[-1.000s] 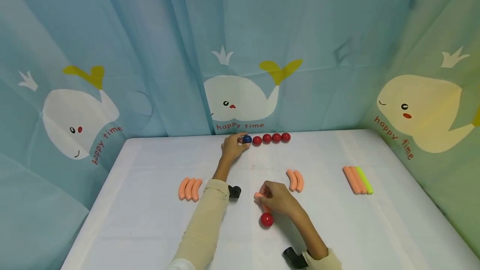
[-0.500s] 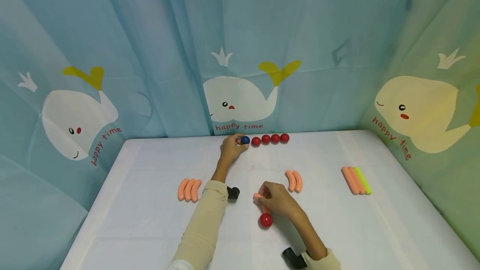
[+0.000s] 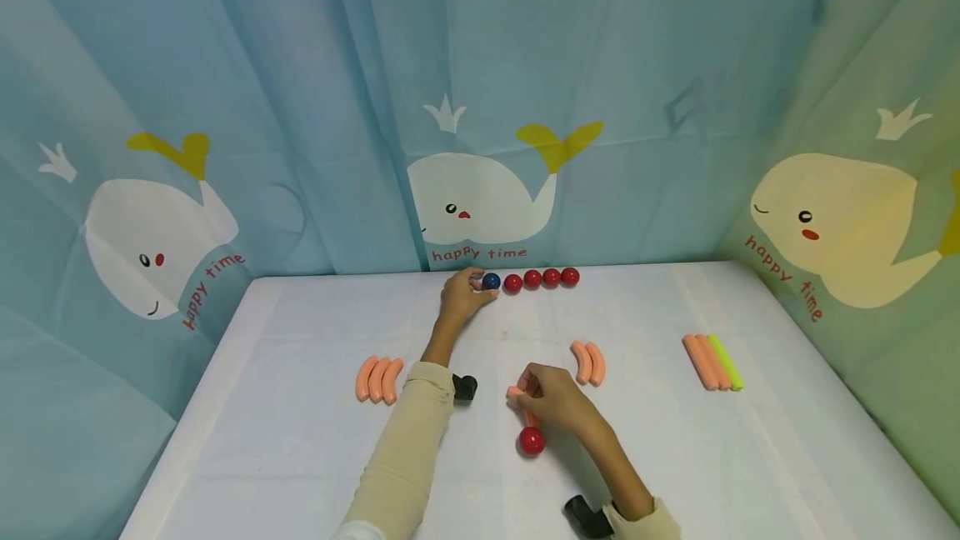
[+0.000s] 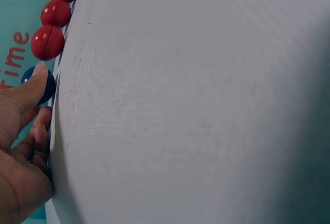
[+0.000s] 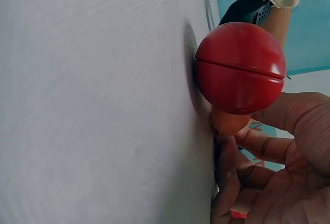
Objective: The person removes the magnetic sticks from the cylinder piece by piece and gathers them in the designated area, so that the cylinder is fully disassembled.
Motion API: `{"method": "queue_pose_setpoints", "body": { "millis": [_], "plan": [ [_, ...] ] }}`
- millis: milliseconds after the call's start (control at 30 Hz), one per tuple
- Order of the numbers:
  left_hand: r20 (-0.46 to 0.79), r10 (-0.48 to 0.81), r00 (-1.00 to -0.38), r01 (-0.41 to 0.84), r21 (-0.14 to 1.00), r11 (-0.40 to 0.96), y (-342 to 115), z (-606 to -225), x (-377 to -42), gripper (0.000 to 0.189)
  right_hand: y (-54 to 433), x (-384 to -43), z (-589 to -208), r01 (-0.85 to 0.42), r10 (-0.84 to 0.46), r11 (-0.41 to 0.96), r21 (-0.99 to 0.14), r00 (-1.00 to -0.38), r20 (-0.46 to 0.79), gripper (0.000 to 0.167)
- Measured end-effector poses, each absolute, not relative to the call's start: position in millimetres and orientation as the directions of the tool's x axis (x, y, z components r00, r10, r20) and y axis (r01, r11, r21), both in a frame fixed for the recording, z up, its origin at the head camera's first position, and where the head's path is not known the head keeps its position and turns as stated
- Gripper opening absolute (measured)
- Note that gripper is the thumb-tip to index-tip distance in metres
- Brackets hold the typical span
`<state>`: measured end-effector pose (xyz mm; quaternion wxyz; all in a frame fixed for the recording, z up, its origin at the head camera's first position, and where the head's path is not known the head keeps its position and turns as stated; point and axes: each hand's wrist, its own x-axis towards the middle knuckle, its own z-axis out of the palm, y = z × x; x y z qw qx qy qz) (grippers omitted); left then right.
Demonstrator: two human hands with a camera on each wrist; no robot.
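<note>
At the table's far edge my left hand [image 3: 461, 297] pinches a shiny blue ball [image 3: 491, 282] between thumb and fingers. In the left wrist view the thumb lies across this blue ball [image 4: 50, 87]. Beside it, to the right, several red balls [image 3: 532, 279] sit in a row. Near the middle of the table, my right hand [image 3: 555, 397] grips an orange stick [image 3: 531, 418], mostly hidden by the fingers. A red ball [image 3: 532, 442] is at the stick's near end; in the right wrist view this grooved red ball [image 5: 240, 68] covers part of the stick.
Three curved orange sticks [image 3: 379, 380] lie at left. Two more curved sticks [image 3: 588, 362] lie beyond the right hand. Farther right are straight orange sticks [image 3: 707, 362] and a lime-green stick [image 3: 725, 362]. A whale-print curtain [image 3: 480, 107] stands behind the white table [image 3: 262, 457].
</note>
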<state>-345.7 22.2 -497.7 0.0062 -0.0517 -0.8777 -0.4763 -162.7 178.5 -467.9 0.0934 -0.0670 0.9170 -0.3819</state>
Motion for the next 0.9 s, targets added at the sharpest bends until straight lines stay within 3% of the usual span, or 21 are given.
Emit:
{"method": "queue_pose_setpoints", "body": {
  "millis": [300,500,700,900],
  "plan": [
    [0.035,0.088,-0.995,0.075,0.866,0.494,13.3,-493.6,-338.7,0.057,179.9,-162.5,-466.9,-0.069,-0.217,0.694,-0.717,-0.969,-0.117,0.015],
    [-0.049,0.081,-0.995,0.0,0.858,0.513,5.8,-485.9,-328.0,0.058,196.7,-165.4,-462.0,-0.159,-0.374,0.631,-0.759,-0.92,-0.119,0.015],
    [-0.131,0.123,-0.984,-0.04,0.827,0.56,-4.4,-477.0,-301.9,0.051,210.5,-166.3,-458.5,-0.292,-0.555,0.551,-0.782,-0.827,-0.083,0.016],
    [-0.112,0.183,-0.977,0.009,0.83,0.558,-12.5,-474.0,-261.6,0.042,211.8,-164.8,-458.0,-0.321,-0.55,0.583,-0.747,-0.832,-0.071,0.013]
  ]
}}
